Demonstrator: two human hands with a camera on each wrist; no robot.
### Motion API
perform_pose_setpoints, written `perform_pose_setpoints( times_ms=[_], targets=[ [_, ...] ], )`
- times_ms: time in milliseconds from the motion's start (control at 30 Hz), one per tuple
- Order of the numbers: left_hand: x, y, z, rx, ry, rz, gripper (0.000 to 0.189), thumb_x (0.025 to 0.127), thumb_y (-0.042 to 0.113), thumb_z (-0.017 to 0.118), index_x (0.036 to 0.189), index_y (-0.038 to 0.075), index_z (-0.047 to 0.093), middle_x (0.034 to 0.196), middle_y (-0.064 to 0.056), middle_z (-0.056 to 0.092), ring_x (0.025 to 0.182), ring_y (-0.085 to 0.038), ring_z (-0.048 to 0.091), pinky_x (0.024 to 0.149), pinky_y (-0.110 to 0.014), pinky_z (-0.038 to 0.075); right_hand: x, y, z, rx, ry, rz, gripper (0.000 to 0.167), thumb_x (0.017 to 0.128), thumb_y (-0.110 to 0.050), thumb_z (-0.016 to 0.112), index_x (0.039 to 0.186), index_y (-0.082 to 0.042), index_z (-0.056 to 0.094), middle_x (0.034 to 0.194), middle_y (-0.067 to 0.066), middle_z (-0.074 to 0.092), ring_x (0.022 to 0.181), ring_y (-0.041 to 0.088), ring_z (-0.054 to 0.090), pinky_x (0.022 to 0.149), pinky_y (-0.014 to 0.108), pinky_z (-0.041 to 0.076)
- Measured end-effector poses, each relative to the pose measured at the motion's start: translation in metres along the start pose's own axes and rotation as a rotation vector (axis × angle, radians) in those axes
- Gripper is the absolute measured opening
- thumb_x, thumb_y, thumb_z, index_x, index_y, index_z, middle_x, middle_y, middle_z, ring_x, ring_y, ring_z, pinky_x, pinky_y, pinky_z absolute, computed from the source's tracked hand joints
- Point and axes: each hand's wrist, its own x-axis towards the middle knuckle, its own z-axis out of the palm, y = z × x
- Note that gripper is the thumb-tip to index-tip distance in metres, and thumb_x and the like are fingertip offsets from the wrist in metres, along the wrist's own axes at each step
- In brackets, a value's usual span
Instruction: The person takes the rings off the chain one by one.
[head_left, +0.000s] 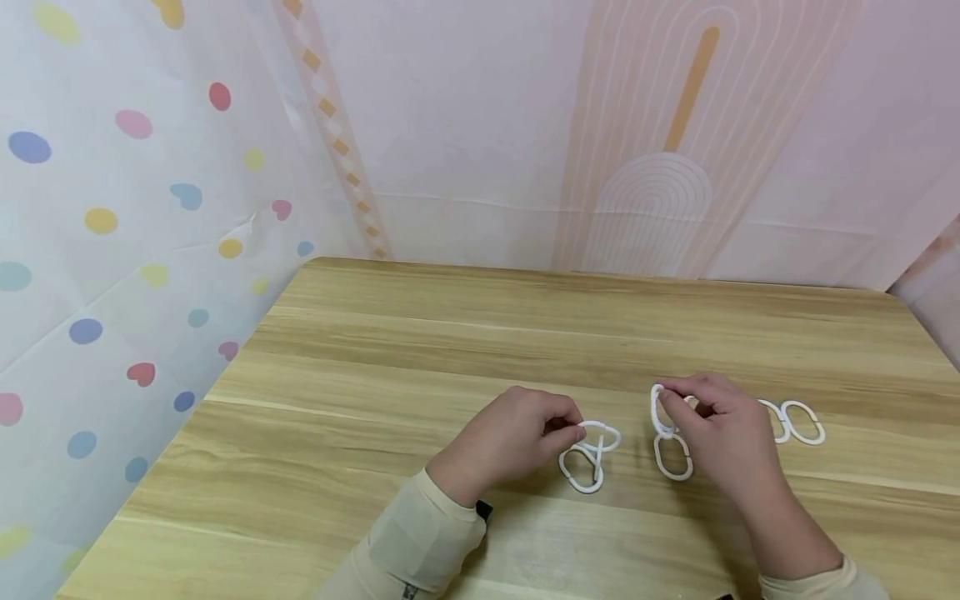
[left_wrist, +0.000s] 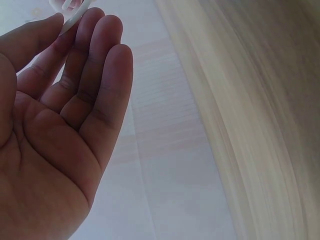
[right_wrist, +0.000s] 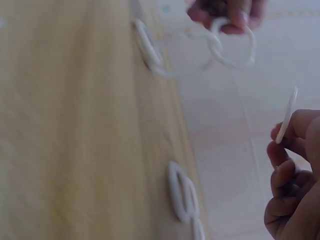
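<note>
My left hand pinches a white oval plastic chain link between thumb and fingers. Joined to it are more white links, and the lower one reaches down to the table. To the right, my right hand pinches another white link upright by thumb and forefinger. A further link lies just below it; whether the two are joined I cannot tell. In the left wrist view, only the edge of the held link shows at the fingertips.
Beyond my right hand, a pair of white links lies on the wooden table, partly covered by the hand. A patterned cloth backdrop stands along the far edge, and a dotted cloth along the left.
</note>
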Motion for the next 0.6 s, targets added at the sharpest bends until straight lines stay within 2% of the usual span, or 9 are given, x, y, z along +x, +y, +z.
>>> perform_pose_setpoints(
  times_ms=[267, 367, 500, 600],
  targets=[
    [0.0, 0.0, 0.0, 0.014, 0.002, -0.001, 0.01, 0.097, 0.019, 0.068, 0.088, 0.017, 0.074, 0.073, 0.016, 0.06, 0.064, 0.0, 0.05, 0.063, -0.017, 0.044, 0.007, 0.008, -0.015, -0.143, -0.173, 0.024, 0.007, 0.087, -0.014, 0.077, 0.093, -0.015, 0.081, 0.084, -0.005, 0.067, 0.063, 0.006, 0.049, 0.052, 0.024, 0.04],
    [0.0, -0.001, 0.0, 0.016, -0.001, 0.0, 0.01, 0.097, 0.019, 0.068, 0.088, 0.017, 0.074, 0.073, 0.016, 0.06, 0.065, 0.0, 0.05, 0.064, -0.017, 0.044, 0.009, 0.011, -0.019, -0.2, -0.235, 0.031, 0.007, 0.088, -0.016, 0.076, 0.093, -0.016, 0.081, 0.09, -0.003, 0.07, 0.067, 0.007, 0.052, 0.054, 0.025, 0.042],
    [0.0, -0.002, 0.001, 0.024, 0.003, 0.017, 0.01, 0.096, 0.018, 0.068, 0.088, 0.017, 0.074, 0.074, 0.015, 0.061, 0.065, 0.0, 0.05, 0.065, -0.017, 0.044, 0.011, 0.02, -0.027, -0.269, -0.348, 0.024, 0.007, 0.089, -0.018, 0.075, 0.093, -0.017, 0.08, 0.099, 0.003, 0.073, 0.073, 0.014, 0.057, 0.061, 0.031, 0.045],
    [0.0, -0.003, 0.001, 0.027, 0.003, 0.026, 0.009, 0.096, 0.018, 0.068, 0.089, 0.016, 0.074, 0.074, 0.015, 0.062, 0.065, 0.001, 0.05, 0.065, -0.016, 0.044, 0.012, 0.028, -0.032, -0.322, -0.449, 0.031, 0.009, 0.089, -0.019, 0.075, 0.095, -0.017, 0.08, 0.097, 0.002, 0.073, 0.08, 0.02, 0.064, 0.067, 0.038, 0.048]
  ],
)
